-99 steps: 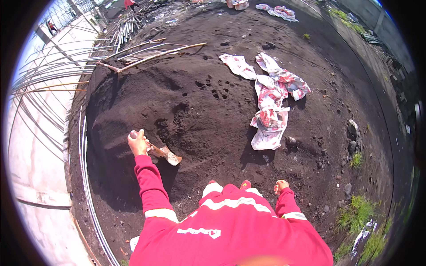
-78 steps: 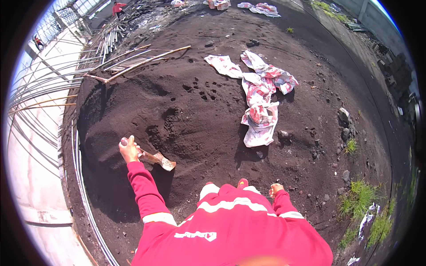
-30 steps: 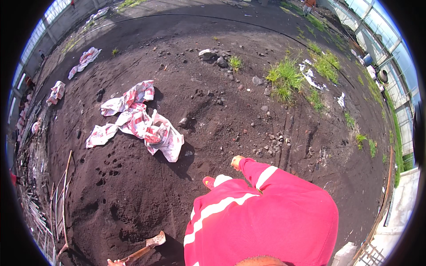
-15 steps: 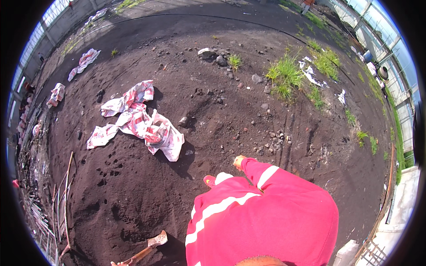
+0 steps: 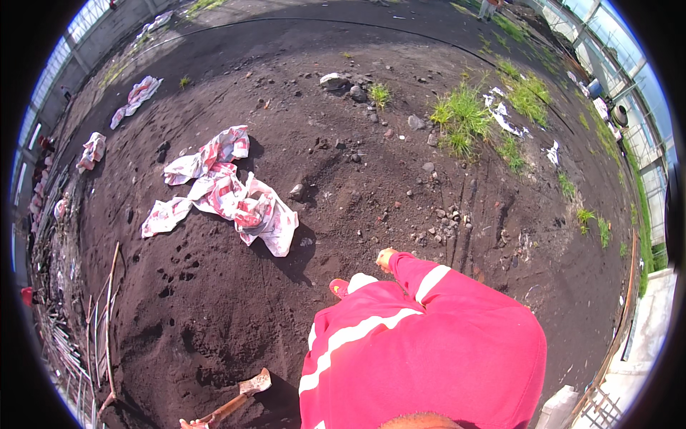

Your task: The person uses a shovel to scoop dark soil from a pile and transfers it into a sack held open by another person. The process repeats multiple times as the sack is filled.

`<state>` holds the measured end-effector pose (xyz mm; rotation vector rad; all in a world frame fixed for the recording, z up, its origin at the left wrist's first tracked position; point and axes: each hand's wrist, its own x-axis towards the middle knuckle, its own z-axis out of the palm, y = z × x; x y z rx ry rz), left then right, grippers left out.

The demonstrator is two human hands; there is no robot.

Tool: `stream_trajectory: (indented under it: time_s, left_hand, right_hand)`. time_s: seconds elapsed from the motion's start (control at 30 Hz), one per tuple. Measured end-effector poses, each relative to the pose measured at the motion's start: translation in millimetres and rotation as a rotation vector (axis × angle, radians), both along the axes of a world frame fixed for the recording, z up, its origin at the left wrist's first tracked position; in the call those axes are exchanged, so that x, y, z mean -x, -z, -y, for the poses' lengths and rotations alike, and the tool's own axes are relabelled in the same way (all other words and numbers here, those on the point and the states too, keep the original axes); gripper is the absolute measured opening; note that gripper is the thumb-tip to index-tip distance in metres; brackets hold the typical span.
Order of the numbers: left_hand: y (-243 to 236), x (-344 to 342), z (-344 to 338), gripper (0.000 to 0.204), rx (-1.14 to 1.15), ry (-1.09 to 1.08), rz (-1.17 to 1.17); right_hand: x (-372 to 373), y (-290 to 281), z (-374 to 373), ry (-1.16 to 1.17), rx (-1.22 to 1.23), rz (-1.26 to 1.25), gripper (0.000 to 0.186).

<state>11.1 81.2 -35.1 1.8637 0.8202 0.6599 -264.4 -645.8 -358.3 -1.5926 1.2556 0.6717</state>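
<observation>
My right hand [image 5: 386, 259], at the end of a red sleeve with a white band [image 5: 433, 284], is curled over the dark soil. Its inner side is hidden, so whatever it may hold does not show. A red shoe [image 5: 339, 288] and a pale trouser leg [image 5: 361, 282] are just left of it. At the lower edge, the fingertips of my left hand [image 5: 190, 424] close round the shaft of a wooden-handled tool [image 5: 229, 408]. That tool has a flared, pale end toward me; the rest of my left hand is cut off.
Crumpled red-and-white sacks [image 5: 229, 196] lie ahead to the left. Small stones [image 5: 446, 222] and grass tufts [image 5: 463, 118] dot the soil ahead. Thin sticks [image 5: 111, 314] rise at the left beside a rod pile [image 5: 63, 347]. A person [image 5: 489, 8] stands far off.
The view has tilted very slightly, shifting the sacks and tool a little up in the picture. Both my hands keep nearly the same places. The far person has moved slightly left.
</observation>
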Motion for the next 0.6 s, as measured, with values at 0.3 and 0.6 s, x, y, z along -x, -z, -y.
stream_trajectory:
  time_s: [0.3, 0.6]
  left_hand:
    - [-0.6, 1.6, -15.1, 0.038, 0.252, -0.024, 0.054]
    - [-18.7, 27.2, 15.0, 0.029, 0.292, -0.018, 0.151]
  right_hand:
    - [-6.8, -14.1, -3.0, -0.024, -0.023, -0.001, 0.015]
    - [-16.8, -23.5, -8.0, 0.066, -0.065, -0.008, 0.013]
